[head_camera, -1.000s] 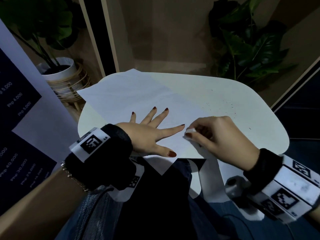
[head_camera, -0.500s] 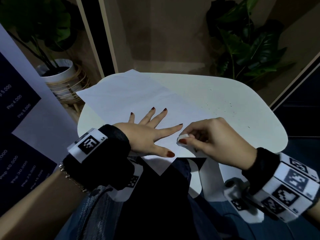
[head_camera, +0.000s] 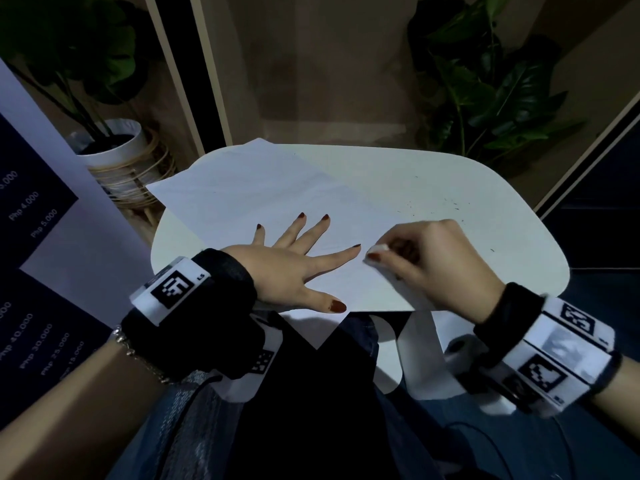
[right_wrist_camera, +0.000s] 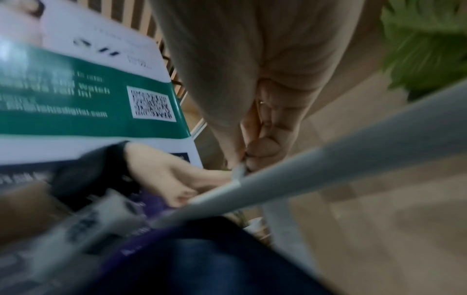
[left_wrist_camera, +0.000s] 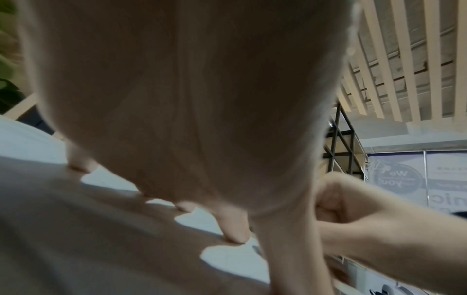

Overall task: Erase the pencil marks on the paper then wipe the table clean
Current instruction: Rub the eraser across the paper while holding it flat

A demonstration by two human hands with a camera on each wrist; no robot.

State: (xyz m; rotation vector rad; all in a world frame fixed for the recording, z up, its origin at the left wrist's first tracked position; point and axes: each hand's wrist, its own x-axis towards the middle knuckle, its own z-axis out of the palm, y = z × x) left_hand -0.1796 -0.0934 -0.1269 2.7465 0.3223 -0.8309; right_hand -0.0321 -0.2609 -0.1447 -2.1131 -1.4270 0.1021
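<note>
- The right hand (head_camera: 429,265) has slid away from the body, pinching the small white eraser (head_camera: 377,249).
- Left hand (head_camera: 291,268), fingers spread flat, pins the white paper sheet (head_camera: 259,188); short, light strokes beside it suit best.

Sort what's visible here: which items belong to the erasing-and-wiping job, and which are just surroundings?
In use:
paper, pressed flat by the left hand
white eraser, pinched in the right hand
white table, with dark specks to wipe off

Just surroundings:
potted plant in a wicker stand
leafy plant behind the table
price poster at left
</note>
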